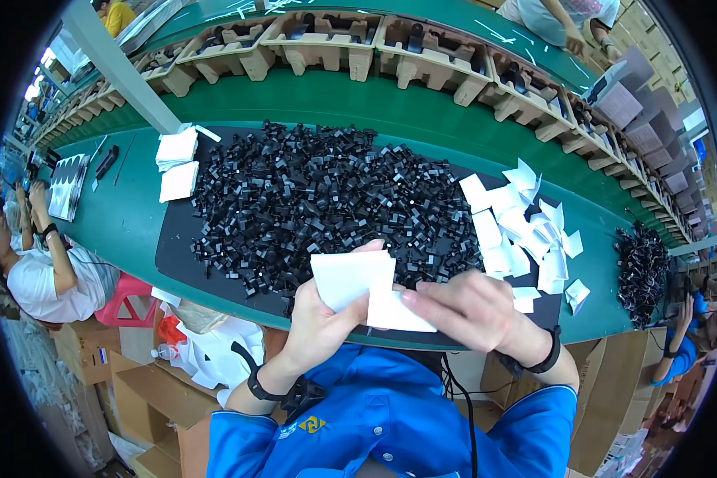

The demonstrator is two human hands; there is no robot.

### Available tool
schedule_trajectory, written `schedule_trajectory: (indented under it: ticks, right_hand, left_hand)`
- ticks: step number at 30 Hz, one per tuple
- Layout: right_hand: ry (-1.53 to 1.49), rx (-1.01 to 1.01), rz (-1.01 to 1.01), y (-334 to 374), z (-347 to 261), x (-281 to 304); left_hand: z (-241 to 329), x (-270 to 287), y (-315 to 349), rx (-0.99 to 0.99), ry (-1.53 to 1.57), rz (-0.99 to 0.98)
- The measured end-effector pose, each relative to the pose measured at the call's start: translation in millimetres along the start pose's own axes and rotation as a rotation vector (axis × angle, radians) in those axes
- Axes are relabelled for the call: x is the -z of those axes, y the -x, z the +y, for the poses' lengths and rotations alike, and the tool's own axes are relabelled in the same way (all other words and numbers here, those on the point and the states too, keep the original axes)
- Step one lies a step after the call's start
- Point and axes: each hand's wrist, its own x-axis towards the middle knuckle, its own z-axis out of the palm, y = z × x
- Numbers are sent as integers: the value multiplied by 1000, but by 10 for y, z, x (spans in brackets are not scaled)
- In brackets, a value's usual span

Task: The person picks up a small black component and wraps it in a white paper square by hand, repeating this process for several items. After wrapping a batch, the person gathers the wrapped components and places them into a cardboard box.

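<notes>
In front of my chest, over the near table edge, my left hand (324,325) holds several white paper slips (344,276) between thumb and fingers. One white slip (396,315) sticks out at an angle to the right of the others. The fingertips of my right hand (479,312) pinch that slip at its right side. Just beyond my hands spreads a wide heap of small black plastic parts (311,191) on a dark mat (177,239). Loose, folded white slips (526,227) lie scattered to the right of the heap. Two small stacks of white slips (178,182) sit at its left.
Cardboard trays (327,48) with black items line the raised ledge behind the green table (127,223). A tangle of black cables (641,267) lies far right, and a grey post (123,68) rises back left. Co-workers sit left, right and across. Open cardboard boxes (147,390) stand below.
</notes>
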Motion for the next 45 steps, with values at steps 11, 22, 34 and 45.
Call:
schedule_trajectory:
  ticks: [11,22,34,45]
  right_hand:
    - [318,11,-118,-62,-13,90]
    - [-544,-171,-97,-29,349,34]
    - [-441,-138,-374,-691,1022,417]
    - [713,-1020,43,-954,3702,339]
  left_hand:
    - [26,-63,-222,114,-89,-5]
    - [-125,-160,-97,-259,-381,-51]
    - [0,314,-152,-140,-215,5]
    - [129,755,-225,-186,-199,434]
